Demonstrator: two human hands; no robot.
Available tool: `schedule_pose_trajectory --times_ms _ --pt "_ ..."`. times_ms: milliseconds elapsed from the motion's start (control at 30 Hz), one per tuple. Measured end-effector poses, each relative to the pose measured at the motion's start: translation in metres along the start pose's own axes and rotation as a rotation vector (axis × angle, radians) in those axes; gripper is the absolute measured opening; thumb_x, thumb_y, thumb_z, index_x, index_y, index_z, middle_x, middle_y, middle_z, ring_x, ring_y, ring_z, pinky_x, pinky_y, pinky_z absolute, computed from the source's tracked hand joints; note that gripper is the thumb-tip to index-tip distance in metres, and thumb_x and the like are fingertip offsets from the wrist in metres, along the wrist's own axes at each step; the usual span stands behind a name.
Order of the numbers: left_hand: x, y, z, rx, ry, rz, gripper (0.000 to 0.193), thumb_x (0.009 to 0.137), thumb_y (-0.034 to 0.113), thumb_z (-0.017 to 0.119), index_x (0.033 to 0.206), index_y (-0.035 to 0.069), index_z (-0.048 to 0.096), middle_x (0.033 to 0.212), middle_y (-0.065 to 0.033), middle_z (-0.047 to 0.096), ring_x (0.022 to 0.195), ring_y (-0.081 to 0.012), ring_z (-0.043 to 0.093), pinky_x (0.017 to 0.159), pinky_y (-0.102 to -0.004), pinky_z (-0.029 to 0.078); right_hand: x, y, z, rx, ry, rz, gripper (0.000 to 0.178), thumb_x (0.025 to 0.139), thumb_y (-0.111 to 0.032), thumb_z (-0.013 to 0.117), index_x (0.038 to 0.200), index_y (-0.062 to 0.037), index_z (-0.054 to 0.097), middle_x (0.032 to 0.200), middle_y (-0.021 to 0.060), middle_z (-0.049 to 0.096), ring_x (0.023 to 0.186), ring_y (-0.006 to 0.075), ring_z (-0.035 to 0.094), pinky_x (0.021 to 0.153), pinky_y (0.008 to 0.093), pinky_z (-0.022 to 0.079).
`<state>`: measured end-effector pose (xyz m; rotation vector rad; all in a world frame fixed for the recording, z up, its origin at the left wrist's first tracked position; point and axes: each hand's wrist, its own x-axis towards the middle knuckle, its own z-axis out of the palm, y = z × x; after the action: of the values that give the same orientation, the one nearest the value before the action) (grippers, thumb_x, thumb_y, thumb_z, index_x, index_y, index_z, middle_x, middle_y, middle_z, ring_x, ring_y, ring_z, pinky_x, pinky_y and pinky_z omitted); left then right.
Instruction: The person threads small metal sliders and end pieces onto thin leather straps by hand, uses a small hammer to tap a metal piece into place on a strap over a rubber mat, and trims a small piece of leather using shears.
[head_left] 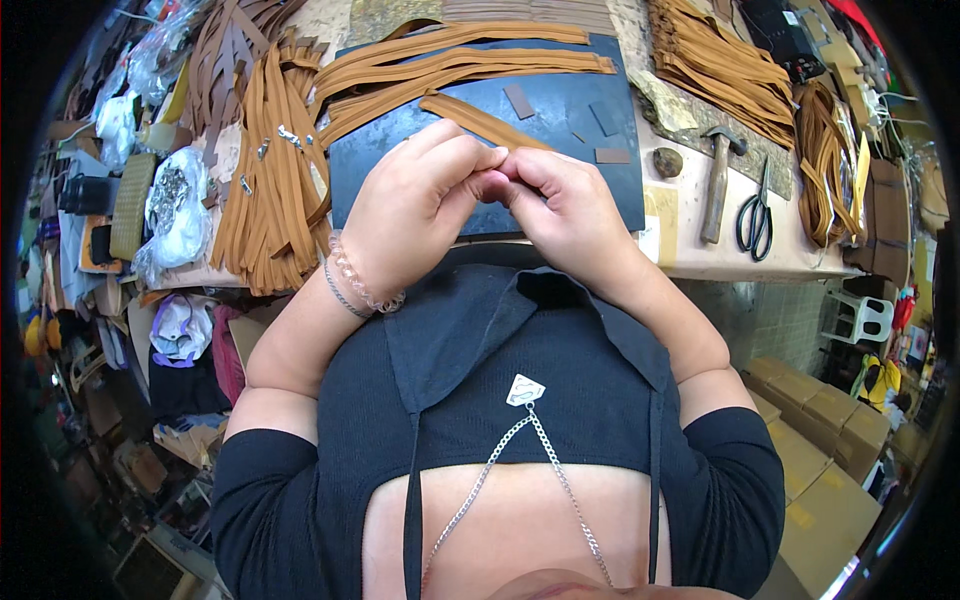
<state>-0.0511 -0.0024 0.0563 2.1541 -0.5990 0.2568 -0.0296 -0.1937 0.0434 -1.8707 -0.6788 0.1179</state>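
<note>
Head: left hand (428, 182), right hand (570, 202) over near mat edge (494, 224)

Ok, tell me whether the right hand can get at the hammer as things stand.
Likely yes: the hammer lies uncovered to the right of the right hand, though that hand is pinched up against the left hand.

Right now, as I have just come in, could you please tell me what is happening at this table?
A person has the left hand and right hand together, fingertips pinched close, over a dark mat. What lies between the fingertips is hidden. A single brown strip runs behind the hands, and longer brown strips lie farther back. To the right, the hammer and scissors lie unused.
</note>
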Motion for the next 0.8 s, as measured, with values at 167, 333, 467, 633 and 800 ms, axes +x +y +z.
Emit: schedule_pose_trajectory --times_ms 167,333,467,633,800 --pt "-0.001 -0.003 0.007 0.131 0.066 0.043 0.012 0.082 0.002 0.066 0.093 0.005 0.065 0.084 -0.0096 0.061 0.079 -0.0311 0.061 0.072 -0.0383 0.051 0.004 -0.001 -0.001 0.060 -0.039 0.148 0.006 0.089 -0.003 0.062 0.090 0.0009 0.067 0.076 0.0164 0.068 0.066 0.0294 0.065 0.062 0.0342 0.051" --pt "0.001 -0.008 0.025 0.251 0.200 0.184 0.017 0.076 -0.002 0.065 0.091 0.006 0.064 0.082 -0.0094 0.060 0.078 -0.0308 0.061 0.069 -0.0395 0.051 0.013 0.020 0.010 0.297 0.037 0.368 0.008 0.087 -0.001 0.060 0.088 0.0006 0.068 0.073 0.0166 0.067 0.064 0.0285 0.063 0.061 0.0340 0.049" --pt "0.005 -0.020 0.030 0.250 0.261 0.159 0.012 0.078 -0.005 0.065 0.087 0.003 0.064 0.077 -0.0117 0.061 0.072 -0.0313 0.061 0.067 -0.0375 0.051 0.022 0.033 0.019 0.031 0.072 0.237 0.015 0.086 -0.004 0.058 0.092 -0.0011 0.071 0.081 0.0164 0.071 0.068 0.0281 0.065 0.065 0.0350 0.051" --pt "0.003 -0.030 0.044 -0.145 0.292 -0.158 0.004 0.085 -0.005 0.065 0.083 -0.001 0.064 0.074 -0.0128 0.065 0.069 -0.0260 0.066 0.065 -0.0324 0.051 0.027 0.044 0.021 0.100 0.069 0.287 0.011 0.090 -0.006 0.061 0.094 -0.0009 0.071 0.080 0.0112 0.070 0.071 0.0177 0.063 0.067 0.0322 0.050" --pt "0.003 -0.048 0.041 -0.415 0.201 -0.400 0.010 0.091 -0.003 0.058 0.085 0.002 0.063 0.078 -0.0076 0.068 0.071 -0.0160 0.065 0.065 -0.0291 0.050 0.014 0.045 0.035 -0.027 0.092 0.228 0.008 0.091 -0.006 0.063 0.089 -0.0002 0.069 0.077 0.0075 0.069 0.071 0.0109 0.059 0.067 0.0281 0.049"
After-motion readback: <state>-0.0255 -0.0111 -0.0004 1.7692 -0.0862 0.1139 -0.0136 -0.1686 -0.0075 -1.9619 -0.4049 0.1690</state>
